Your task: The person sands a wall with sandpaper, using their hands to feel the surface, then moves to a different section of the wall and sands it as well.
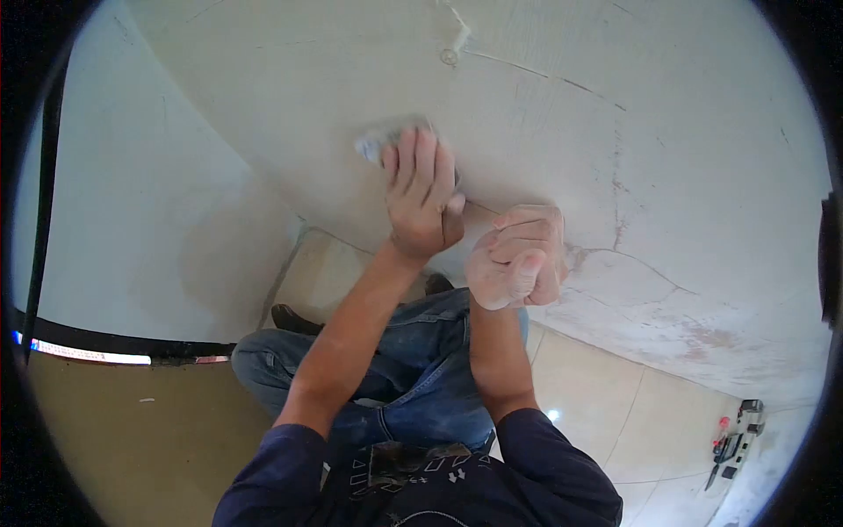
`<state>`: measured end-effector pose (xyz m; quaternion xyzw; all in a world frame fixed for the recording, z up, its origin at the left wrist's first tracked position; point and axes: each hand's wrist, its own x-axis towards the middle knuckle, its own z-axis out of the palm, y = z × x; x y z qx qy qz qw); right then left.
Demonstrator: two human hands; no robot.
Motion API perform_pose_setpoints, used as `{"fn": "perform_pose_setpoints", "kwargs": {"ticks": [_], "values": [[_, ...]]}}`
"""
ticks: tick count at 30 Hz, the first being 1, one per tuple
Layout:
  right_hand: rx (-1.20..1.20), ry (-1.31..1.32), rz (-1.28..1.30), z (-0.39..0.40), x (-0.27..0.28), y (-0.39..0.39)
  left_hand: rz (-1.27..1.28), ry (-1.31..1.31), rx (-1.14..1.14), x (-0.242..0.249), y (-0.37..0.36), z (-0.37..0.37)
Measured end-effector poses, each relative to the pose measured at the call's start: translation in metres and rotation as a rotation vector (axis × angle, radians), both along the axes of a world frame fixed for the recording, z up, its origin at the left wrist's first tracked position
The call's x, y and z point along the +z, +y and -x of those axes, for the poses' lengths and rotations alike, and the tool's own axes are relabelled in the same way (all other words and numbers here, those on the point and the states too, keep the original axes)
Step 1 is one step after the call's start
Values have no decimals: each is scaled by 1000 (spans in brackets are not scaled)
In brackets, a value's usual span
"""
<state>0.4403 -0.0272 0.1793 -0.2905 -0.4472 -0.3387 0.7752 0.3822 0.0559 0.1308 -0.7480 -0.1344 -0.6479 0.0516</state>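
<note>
The person's left hand (420,198) is laid over a blurred pad (373,147), fingers stretched side by side and the thumb tucked in at the right, holding it against the pale wall (544,132). The pad's pale end shows past the fingertips on the left; what it is made of cannot be told. The right hand (518,256), dusted white, is curled into a fist just to the right and slightly nearer, thumb folded over; whether anything is inside cannot be told.

Around the hands, the wall carries thin cracks, with rough, stained patches on the right and a small round mark (450,57) farther up. At the left it meets a smooth white panel (167,220) in a corner.

Nearer, blue jeans (351,360) show bent knees, with a dark shoe (297,320) beside the left one, and a dark printed shirt (421,496) fills the near edge. Light floor tiles (597,395) stretch right, where a long grey tool (745,430) lies near the wall beside a small red item (724,423).
</note>
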Motion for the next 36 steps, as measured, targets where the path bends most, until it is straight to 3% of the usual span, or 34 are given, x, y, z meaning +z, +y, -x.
{"fn": "perform_pose_setpoints", "kwargs": {"ticks": [2, 4, 8, 10, 12, 16, 19, 21, 24, 28, 31, 36], "values": [[39, 18, -24, 0, 2, 0, 11, -71, -54, 47, -1, -4], [83, 72, -22, 3, 3, 0, -13, -48, -20, 43, -5, -10], [89, 130, 53, 3, 3, -18, -75, 145, -62, -26, -19, -2], [66, 131, 21, 1, 4, -28, -117, 207, -90, -25, -20, -4], [69, 157, -62, 0, 15, -39, -147, 248, -90, -10, -17, -4], [159, 396, -264, 2, 36, -56, -243, 218, -143, 77, -26, -16], [178, 477, -283, -5, 40, -65, -439, 240, 11, 77, -21, -22], [176, 485, -252, -14, 38, -71, -409, 350, -46, 44, -13, -12], [20, 443, -227, -29, 41, -83, -395, 457, -46, -4, 4, 12], [-63, 280, -270, -73, 64, -113, -273, 583, -99, 9, 0, 32], [-465, -196, -103, -127, 78, -121, -250, 596, -136, 19, -1, 36], [-372, -220, -62, -115, 89, -92, -421, 682, -50, 22, 11, 42]]}}
